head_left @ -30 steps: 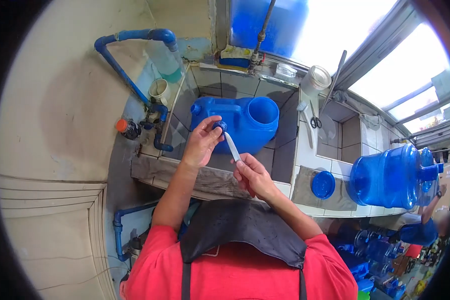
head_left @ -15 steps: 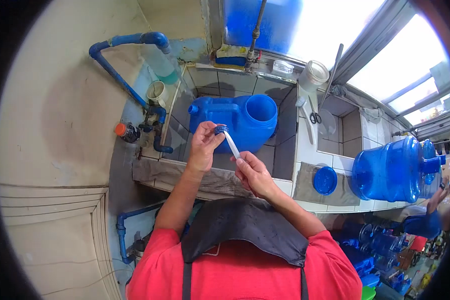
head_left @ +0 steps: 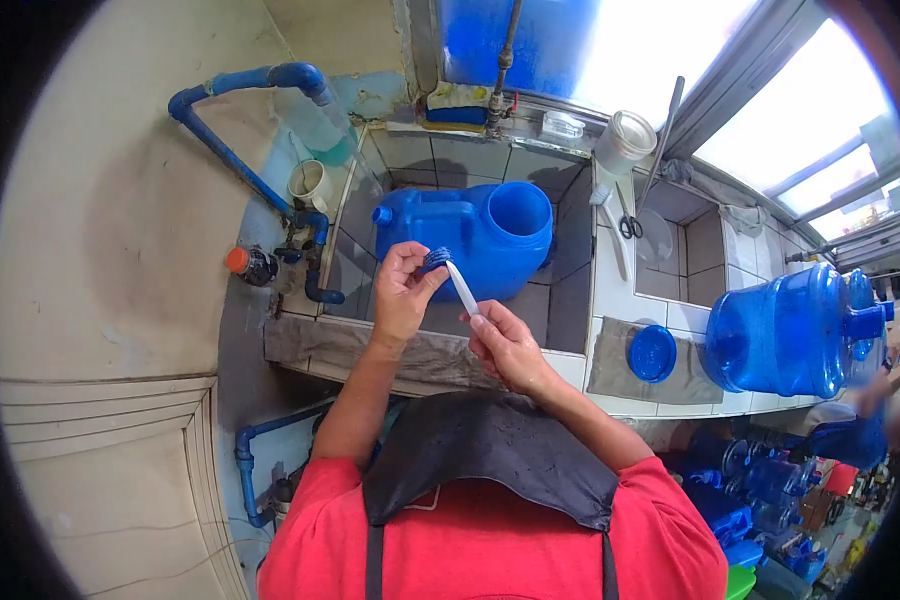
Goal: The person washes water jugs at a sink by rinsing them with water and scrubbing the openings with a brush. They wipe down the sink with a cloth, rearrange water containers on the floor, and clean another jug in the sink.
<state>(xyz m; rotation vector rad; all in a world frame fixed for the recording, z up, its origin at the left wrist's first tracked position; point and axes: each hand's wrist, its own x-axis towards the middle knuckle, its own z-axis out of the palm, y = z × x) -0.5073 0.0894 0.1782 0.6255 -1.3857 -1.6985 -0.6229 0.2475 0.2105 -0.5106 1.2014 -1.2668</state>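
Centre of the frame, and the left hand [head_left: 405, 295] pinches a small blue cap [head_left: 436, 260] in its fingertips! The right hand [head_left: 508, 345] grips a slim white tool [head_left: 461, 288], tip right at the cap. Just above them in the picture, the blue jug [head_left: 500, 265] sits in the tiled basin [head_left: 572, 265] (wide mouth uncovered), while right of centre a round blue lid [head_left: 651, 354] rests on a cloth [head_left: 700, 375].

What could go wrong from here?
The white tool in the right hand has its tip at the small blue cap; a slip might poke the left hand. The cap, only pinched, could also drop into the tiled sink below.
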